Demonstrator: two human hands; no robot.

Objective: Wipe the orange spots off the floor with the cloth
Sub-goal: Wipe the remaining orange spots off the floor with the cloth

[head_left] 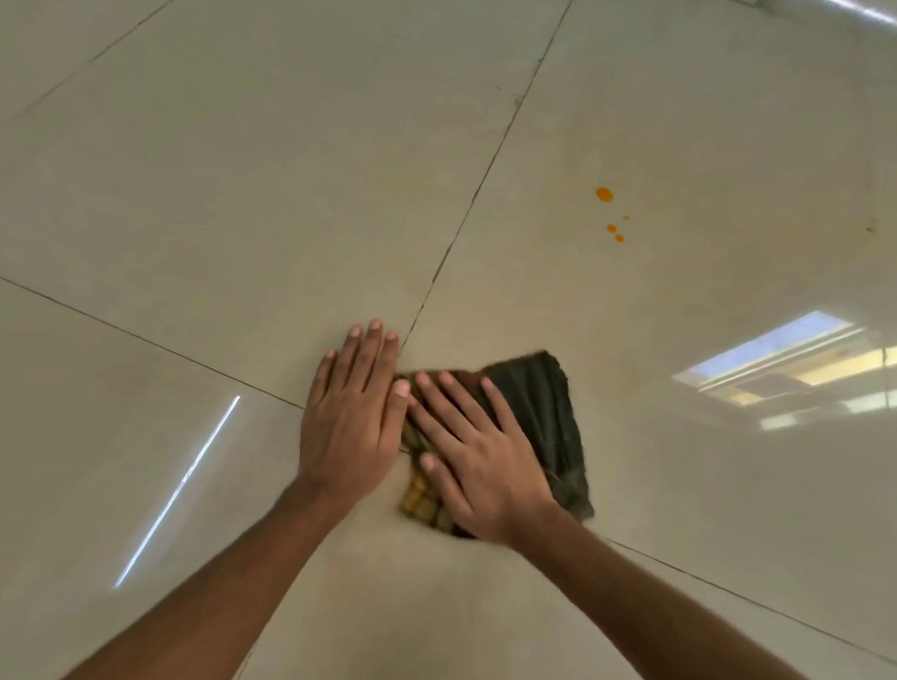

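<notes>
A dark green cloth [541, 410] with yellow-stained patches lies flat on the beige tiled floor [237, 176] near the middle of the view. My right hand [475, 451] presses flat on the cloth's left half, fingers spread. My left hand [353, 412] lies flat on the bare tile just left of the cloth, its thumb touching the cloth's edge. Several orange spots [604, 194] sit on the tile farther away and to the right, with smaller orange drops [615, 233] just below the largest one. The cloth is well apart from these spots.
Dark grout lines [473, 192] cross beneath my hands. A window reflection [794, 370] shines on the tile at right, and a thin bright streak [178, 487] at left. A small dark speck [870, 228] lies at far right.
</notes>
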